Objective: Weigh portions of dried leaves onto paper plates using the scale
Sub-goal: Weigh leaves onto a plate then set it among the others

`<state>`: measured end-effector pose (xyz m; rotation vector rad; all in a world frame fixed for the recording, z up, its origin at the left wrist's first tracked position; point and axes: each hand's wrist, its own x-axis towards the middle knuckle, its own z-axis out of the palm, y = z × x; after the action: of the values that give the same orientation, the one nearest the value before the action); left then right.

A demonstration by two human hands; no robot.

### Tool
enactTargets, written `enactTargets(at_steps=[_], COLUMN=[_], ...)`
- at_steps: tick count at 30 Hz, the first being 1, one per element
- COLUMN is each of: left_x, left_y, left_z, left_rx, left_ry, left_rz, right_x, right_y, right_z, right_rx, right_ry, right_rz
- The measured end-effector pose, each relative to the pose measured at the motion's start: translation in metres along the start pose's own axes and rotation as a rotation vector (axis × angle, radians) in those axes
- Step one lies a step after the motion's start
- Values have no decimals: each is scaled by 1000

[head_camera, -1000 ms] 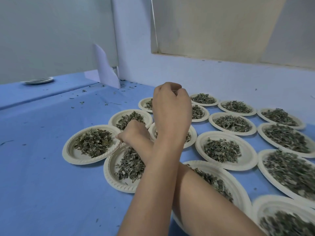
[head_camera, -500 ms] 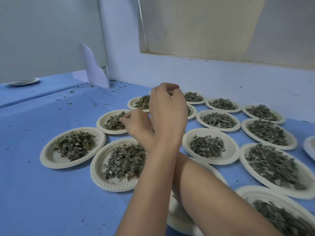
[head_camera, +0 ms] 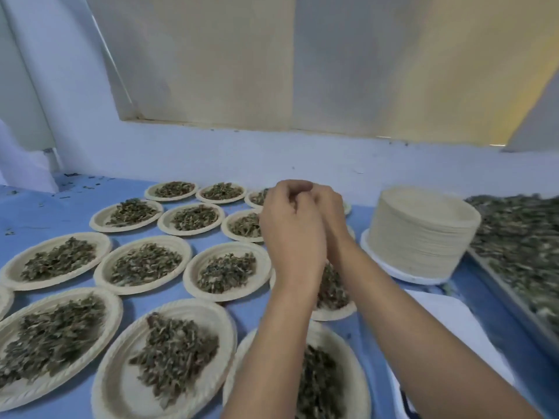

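Many paper plates (head_camera: 179,251) of shrivelled grey-green leaves (head_camera: 145,263); left hand (head_camera: 292,234), right hand (head_camera: 329,211): fingers (head_camera: 295,187) curled, contents unclear.

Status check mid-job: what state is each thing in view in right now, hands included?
Left hand: raised over the plates, fingers curled, any contents hidden.
Right hand: partly hidden behind the left hand, fingers curled.
Filled plates: lying flat on the blue table, each with a pile of leaves.
Plate stack: upright, top plate empty.
Loose leaf heap: piled at the right edge, blurred.
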<state>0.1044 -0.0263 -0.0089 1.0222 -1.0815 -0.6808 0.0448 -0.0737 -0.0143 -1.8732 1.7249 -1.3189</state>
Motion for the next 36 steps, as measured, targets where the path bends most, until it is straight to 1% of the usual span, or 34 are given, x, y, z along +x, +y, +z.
enactTargets(at_steps=[1, 2, 5, 7, 8, 10, 12, 17, 21, 25, 29, 36], left_x=[-9, -21, -39, -51, -56, -66, -71, -71, -70, -72, -74, -79], left_y=[-3, -4, -13, -16, -18, -22, -27, -36, -39, -40, -38, -37], left_z=[13, 31, 57, 74, 81, 91, 96, 100, 98, 96, 95, 94], left_rx=[0, -9, -18, -26, -30, -30, -8, 39, 46, 73, 102, 111], left_ry=[-31, -63, -108, -155, -172, -193, -212, -227, -244, -269, -292, -319], left_rz=[-7, -18, -33, -48, -62, -83, -94, -98, -106, -93, -69, -57], right_x=[1, 1, 2, 1, 2, 1, -1, -8, -10, -9, -6, -8], right_y=[11, 26, 60, 78, 89, 105, 116, 124, 122, 121, 124, 129], right_z=[-13, -33, -70, -96, -107, -131, -144, -148, -146, -144, -139, -136], right_rx=[-89, -171, -242, -404, -474, -592, -626, -693, -763, -825, -797, -752], right_ry=[57, 113, 255, 335, 348, 313, 233, 57, -11, -21, -14, 112], right_rz=[-36, -15, -24, -33, -30, -7, 9, -37, -47, -61, -71, -181])
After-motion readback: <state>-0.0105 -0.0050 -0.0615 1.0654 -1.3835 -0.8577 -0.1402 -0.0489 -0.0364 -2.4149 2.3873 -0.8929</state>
